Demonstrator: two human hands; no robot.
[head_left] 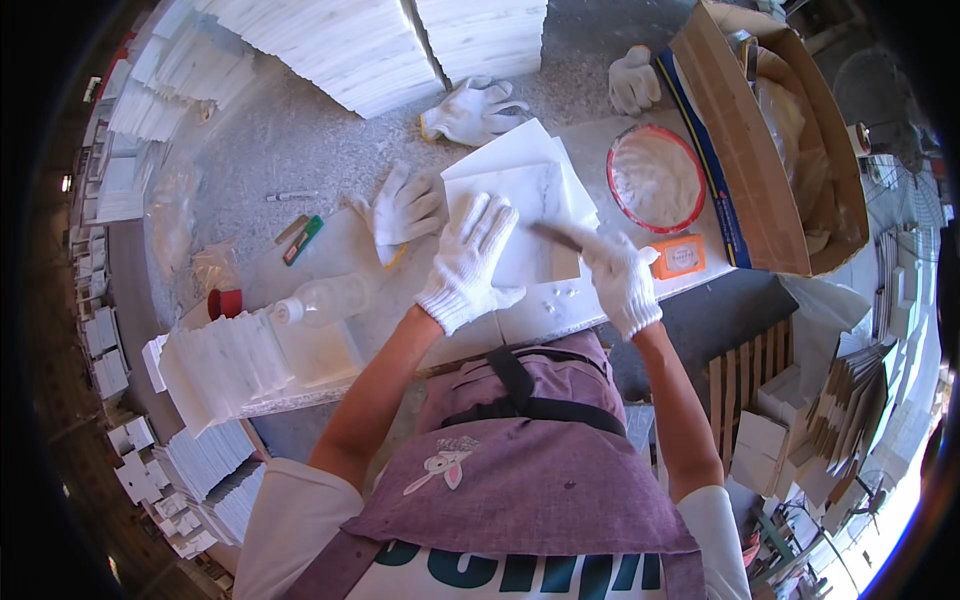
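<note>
my left hand (468, 262), in a knitted white glove, lies flat with fingers spread on the smooth white marble tile (525, 215), which sits on the pale slab (330, 255) just ahead of me, its near edge close to the slab's front rim. my right hand (618, 277), gloved too, is closed around a thin dark blade (556, 236), maybe a scraper, its blurred tip over the tile's right side. a round red-rimmed bowl of white paste (655, 178) and an orange box (678, 256) crowd my right; spare gloves (405, 210) lie left of the tile. a clear plastic bottle (325, 298) lies beside stacked tiles (215, 365), with bare slab between them and the tile.
</note>
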